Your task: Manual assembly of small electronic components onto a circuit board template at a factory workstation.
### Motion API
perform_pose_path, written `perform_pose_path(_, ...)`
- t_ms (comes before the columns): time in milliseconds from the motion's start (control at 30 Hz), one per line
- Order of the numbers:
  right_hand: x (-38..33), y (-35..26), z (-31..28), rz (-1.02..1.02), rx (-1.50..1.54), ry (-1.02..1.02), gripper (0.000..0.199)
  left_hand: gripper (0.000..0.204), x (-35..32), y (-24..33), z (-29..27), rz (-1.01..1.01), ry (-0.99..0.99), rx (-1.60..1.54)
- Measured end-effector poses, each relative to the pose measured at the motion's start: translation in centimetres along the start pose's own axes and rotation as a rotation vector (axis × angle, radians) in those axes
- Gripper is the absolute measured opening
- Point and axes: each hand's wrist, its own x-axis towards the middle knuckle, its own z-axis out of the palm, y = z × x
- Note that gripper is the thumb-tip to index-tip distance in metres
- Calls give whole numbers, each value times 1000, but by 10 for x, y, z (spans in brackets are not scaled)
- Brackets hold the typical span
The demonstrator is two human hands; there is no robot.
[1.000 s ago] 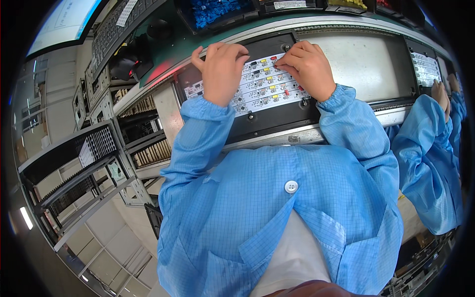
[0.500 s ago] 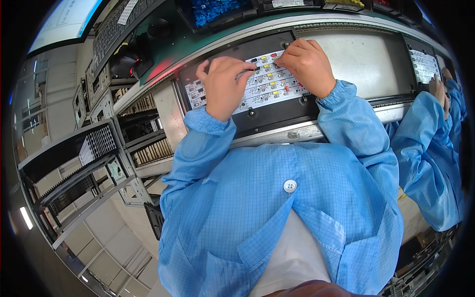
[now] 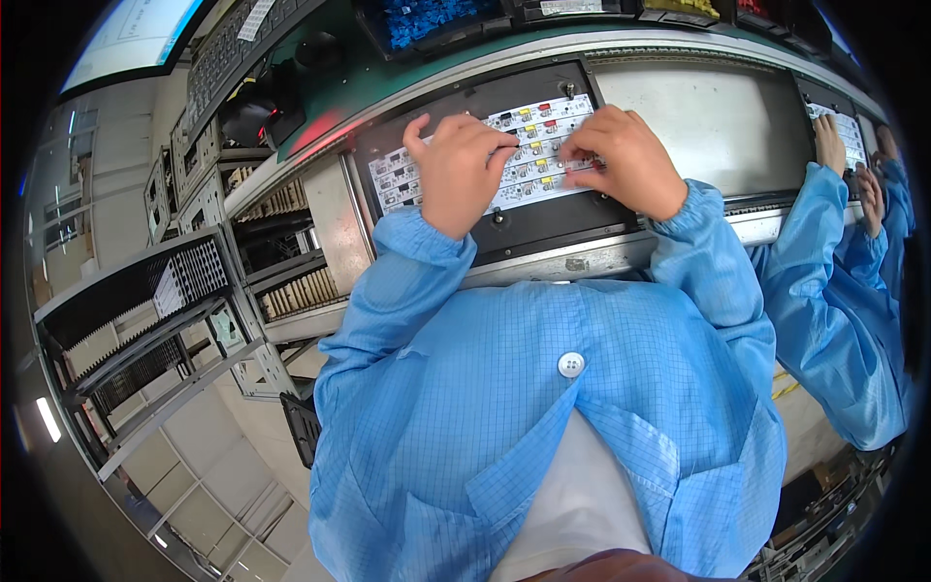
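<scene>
Working at: a conveyor line, seen from above, where a person in a blue smock bends over a white circuit board lying in a black carrier tray.
Left hand: lies on the left half of the board, fingers curled and fingertips pressed down — whether it pinches a part cannot be told.
Right hand: rests on the right half, fingertips bunched at the board's middle, as if seating a small piece.
Progress: red, yellow and dark parts already stand in rows across the board; the areas under both hands are hidden, so the work seems partly done.
Containers: bins along the far edge — one holds blue parts, another yellow ones.
Nearby: a co-worker's hands on a second board at the right.
</scene>
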Motion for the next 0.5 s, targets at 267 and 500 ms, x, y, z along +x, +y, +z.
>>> perform_pose_path(267, -8, 1, 4, 54, 100, -19, 16, 5, 0, 1, 3, 30, 23, -2)
perform_pose_path(500, -8, 6, 8, 111, 156, 79, 14, 7, -1, 2, 5, 38, 27, -4)
